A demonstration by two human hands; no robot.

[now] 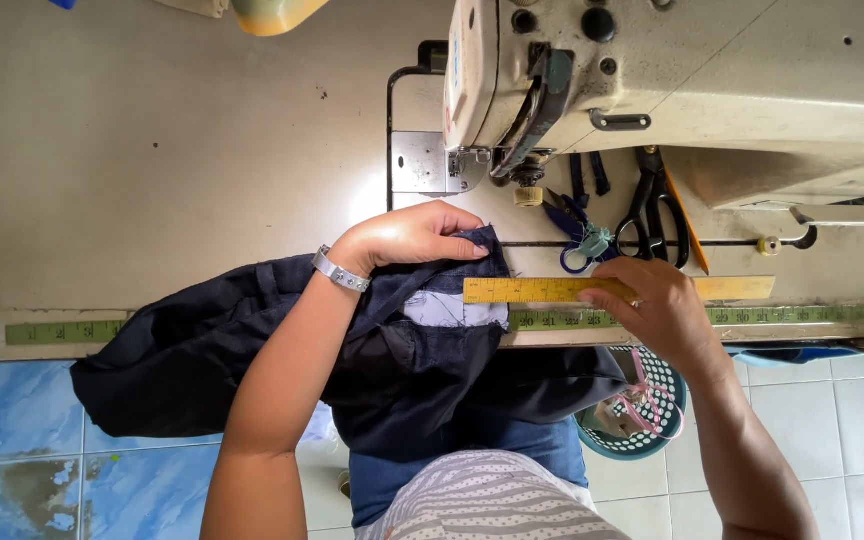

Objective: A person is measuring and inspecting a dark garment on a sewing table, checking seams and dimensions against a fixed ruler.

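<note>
Left hand (412,238) grips dark garment (282,350), hiding its edge; right hand (657,305) pinches yellow ruler (552,290).

Dark navy fabric garment (282,350), crumpled, draped over the front edge of my sewing table and down onto my lap; its top corner lies flat on the tabletop, showing a paler grey inner patch. Yellow wooden ruler (542,290) lies flat along the table edge, left end touching the garment's right edge, printed scale facing up.

beige sewing table (172,150), blue/white tile floor (832,420), bright daylight.
</note>
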